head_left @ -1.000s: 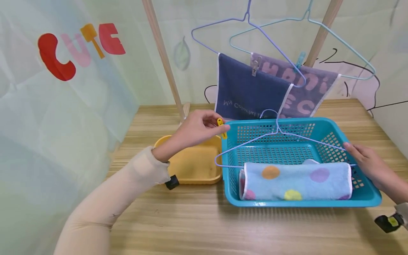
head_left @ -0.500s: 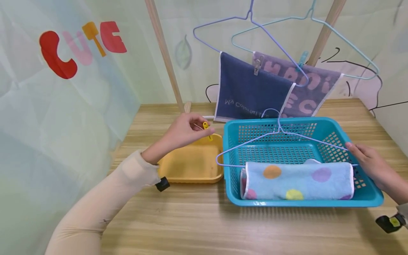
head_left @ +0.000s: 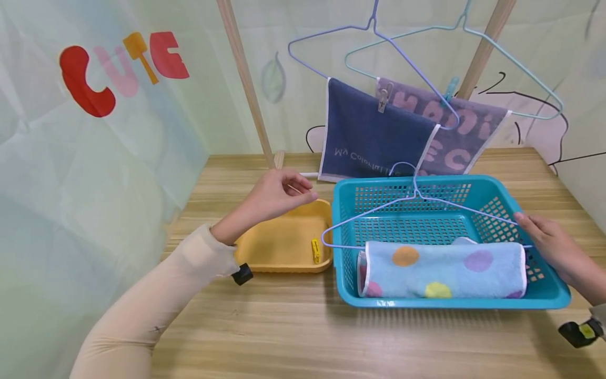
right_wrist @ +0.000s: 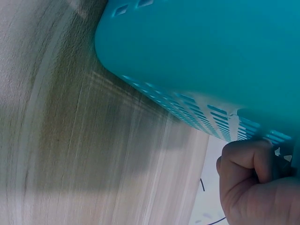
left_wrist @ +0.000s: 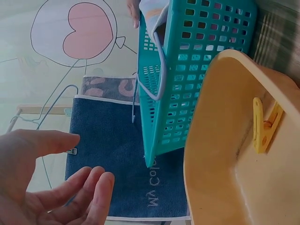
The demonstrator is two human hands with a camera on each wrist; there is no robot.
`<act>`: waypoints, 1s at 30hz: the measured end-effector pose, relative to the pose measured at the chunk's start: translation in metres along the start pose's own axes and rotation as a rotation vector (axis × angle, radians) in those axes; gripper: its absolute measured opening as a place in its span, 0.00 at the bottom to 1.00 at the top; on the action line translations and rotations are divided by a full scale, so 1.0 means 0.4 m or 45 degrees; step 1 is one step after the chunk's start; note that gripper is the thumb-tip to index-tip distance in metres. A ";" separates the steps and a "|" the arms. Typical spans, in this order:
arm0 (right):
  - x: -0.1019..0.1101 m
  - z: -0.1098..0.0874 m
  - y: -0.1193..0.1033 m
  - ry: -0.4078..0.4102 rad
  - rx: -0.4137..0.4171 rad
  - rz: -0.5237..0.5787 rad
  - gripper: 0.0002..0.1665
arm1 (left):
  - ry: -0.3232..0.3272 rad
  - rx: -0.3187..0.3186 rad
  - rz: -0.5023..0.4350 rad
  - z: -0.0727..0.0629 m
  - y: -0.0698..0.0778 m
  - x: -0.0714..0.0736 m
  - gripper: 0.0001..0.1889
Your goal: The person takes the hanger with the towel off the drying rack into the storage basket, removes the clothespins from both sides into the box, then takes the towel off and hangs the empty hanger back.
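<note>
My left hand is over the yellow tray, fingers loosely bent and holding nothing. A yellow clothespin lies inside that tray, near its right side; the left wrist view shows the clothespin and the tray wall close up. On the right, my right hand grips the end of a lavender hanger at the rim of the teal basket. Its curled fingers show in the right wrist view. A light-blue dotted towel hangs folded over the hanger's bar, in the basket's front part.
Behind the basket, a navy towel with a metal clip hangs from a purple hanger. Farther back, a mauve towel with a blue clip hangs from a mint hanger. Wooden poles rise behind the tray.
The left hand moved left from the basket's edge to above the tray and let go of the yellow clothespin, which dropped into the tray. The right hand stayed in place.
</note>
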State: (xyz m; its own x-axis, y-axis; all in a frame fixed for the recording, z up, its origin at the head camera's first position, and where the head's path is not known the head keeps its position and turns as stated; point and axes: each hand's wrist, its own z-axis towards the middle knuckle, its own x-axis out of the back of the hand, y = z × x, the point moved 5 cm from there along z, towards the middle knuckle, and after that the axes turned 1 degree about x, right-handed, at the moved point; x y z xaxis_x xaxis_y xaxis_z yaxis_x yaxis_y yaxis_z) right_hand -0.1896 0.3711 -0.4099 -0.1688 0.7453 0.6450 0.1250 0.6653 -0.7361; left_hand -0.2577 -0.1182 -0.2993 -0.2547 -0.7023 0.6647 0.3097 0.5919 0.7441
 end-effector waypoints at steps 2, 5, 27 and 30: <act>0.001 -0.002 0.000 0.006 -0.001 -0.005 0.45 | -0.011 -0.007 -0.009 0.002 0.004 -0.006 0.16; 0.003 -0.006 -0.001 0.006 -0.009 -0.005 0.44 | -0.025 -0.021 -0.017 0.006 0.010 -0.013 0.16; 0.022 -0.003 -0.016 -0.046 0.042 -0.099 0.39 | -0.286 -0.212 -0.097 0.051 0.117 -0.101 0.10; 0.029 -0.003 -0.019 -0.033 0.046 -0.140 0.36 | -0.353 -0.238 -0.088 0.053 0.138 -0.120 0.09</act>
State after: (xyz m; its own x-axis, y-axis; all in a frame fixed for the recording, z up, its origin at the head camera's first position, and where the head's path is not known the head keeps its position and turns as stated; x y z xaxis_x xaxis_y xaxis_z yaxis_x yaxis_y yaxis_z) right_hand -0.1913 0.3745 -0.3965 -0.2045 0.6664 0.7170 0.0692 0.7405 -0.6685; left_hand -0.2479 -0.0435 -0.2887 -0.5122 -0.5889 0.6252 0.4391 0.4460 0.7799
